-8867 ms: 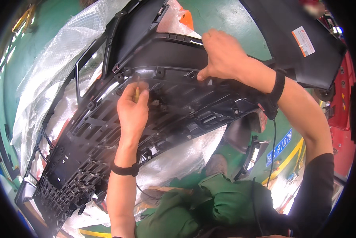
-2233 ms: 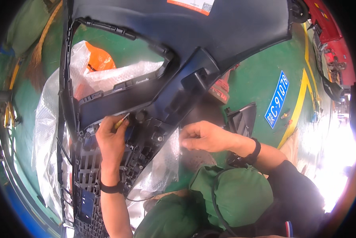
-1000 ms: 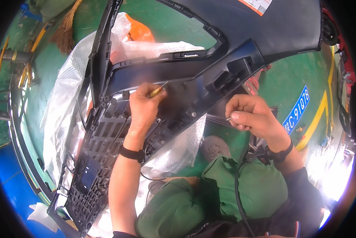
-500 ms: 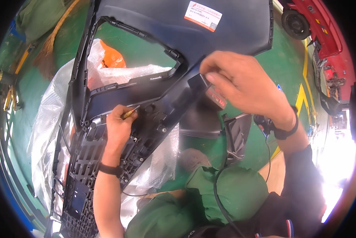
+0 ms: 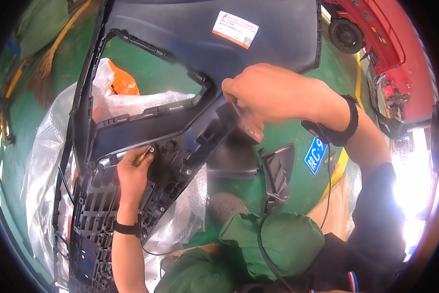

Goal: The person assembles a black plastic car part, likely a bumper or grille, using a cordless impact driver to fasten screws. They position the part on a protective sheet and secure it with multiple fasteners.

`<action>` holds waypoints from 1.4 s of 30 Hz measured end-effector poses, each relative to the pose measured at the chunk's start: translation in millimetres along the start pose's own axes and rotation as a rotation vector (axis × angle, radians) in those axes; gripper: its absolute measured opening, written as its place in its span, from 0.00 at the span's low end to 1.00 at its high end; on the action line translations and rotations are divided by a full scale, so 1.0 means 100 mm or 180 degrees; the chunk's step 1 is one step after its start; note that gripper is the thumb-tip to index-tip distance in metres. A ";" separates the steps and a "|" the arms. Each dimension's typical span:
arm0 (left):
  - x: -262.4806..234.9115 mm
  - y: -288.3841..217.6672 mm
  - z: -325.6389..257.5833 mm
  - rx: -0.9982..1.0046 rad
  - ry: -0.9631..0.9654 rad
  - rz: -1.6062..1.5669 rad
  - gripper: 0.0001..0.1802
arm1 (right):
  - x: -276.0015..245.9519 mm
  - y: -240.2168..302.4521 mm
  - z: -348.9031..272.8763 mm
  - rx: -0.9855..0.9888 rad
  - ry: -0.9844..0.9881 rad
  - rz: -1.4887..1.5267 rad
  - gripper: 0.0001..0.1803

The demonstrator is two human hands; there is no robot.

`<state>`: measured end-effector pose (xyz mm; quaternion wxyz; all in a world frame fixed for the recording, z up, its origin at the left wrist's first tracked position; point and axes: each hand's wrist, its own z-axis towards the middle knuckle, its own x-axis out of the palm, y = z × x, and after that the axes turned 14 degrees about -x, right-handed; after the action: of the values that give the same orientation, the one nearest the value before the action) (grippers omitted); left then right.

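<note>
A large black plastic vehicle panel [image 5: 180, 27] lies in front of me, with a wide triangular opening and a grille-like lattice [image 5: 99, 210] at its lower left. My left hand [image 5: 133, 168] is closed in a pinch over the lattice's upper edge. Between its fingertips is a small yellow piece with a metal end [image 5: 142, 158]. My right hand [image 5: 273, 93], raised above the panel's narrow arm, is closed on a black-and-red tool [image 5: 251, 128]. Its exact kind is partly hidden by the hand and blurred.
Bubble wrap [image 5: 46, 166] spreads under the panel. A black vented trim piece [image 5: 278, 178] and a blue plate [image 5: 315, 155] lie on the green floor to the right. A red vehicle [image 5: 385, 34] stands at the far right, a broom [image 5: 46, 68] at the far left.
The view has shifted, moving the panel left in the picture. My right hand has turned with the tool, back of the hand now up. The left hand keeps its pinch near the same spot.
</note>
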<state>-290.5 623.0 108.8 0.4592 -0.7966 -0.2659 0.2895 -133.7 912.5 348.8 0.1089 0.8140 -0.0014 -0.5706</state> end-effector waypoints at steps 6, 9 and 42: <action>-0.03 0.00 0.00 -0.0021 0.0068 -0.0202 0.13 | -0.12 0.01 0.06 -0.0108 0.0247 0.0039 0.04; -0.07 -0.09 -0.03 0.0171 -0.0075 0.0510 0.13 | -0.13 -0.02 0.06 -0.0143 0.0289 0.0132 0.03; 0.11 -0.32 -0.22 -0.0021 -0.0205 0.0138 0.11 | -0.08 -0.06 0.05 0.0537 0.0317 0.0394 0.05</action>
<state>-272.4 631.9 143.4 0.4414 -0.7939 -0.2641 0.3241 -142.4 918.8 353.7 0.0750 0.8460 -0.0944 -0.5194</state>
